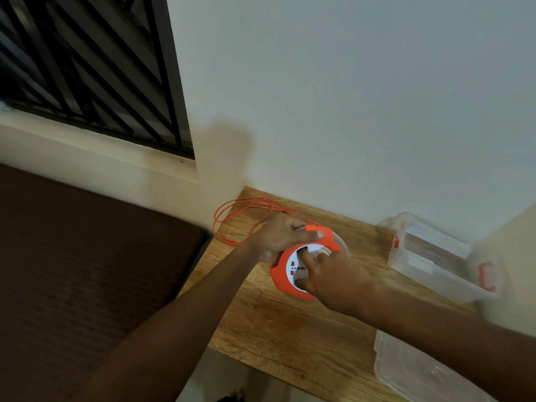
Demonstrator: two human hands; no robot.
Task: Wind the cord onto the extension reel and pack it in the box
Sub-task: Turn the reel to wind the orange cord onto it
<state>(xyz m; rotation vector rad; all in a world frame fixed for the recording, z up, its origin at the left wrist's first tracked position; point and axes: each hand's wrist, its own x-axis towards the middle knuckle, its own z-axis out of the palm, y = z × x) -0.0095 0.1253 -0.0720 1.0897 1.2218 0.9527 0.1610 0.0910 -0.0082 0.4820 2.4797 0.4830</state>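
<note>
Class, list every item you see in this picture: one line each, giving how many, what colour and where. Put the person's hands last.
round orange and white plastic extension reel: one, orange rim with white socket face, lying on the table under both hands.
thin orange cord: one, orange, loose loops at the table's far left corner.
clear plastic storage box with red latches: one, transparent, at the table's right, by the wall.
clear plastic lid: one, transparent, near right edge.
wooden table: one, light brown, against the wall.
barred window: one, dark, upper left.
left hand: one, gripping the reel's orange handle.
right hand: one, fingers on the white face.
</note>
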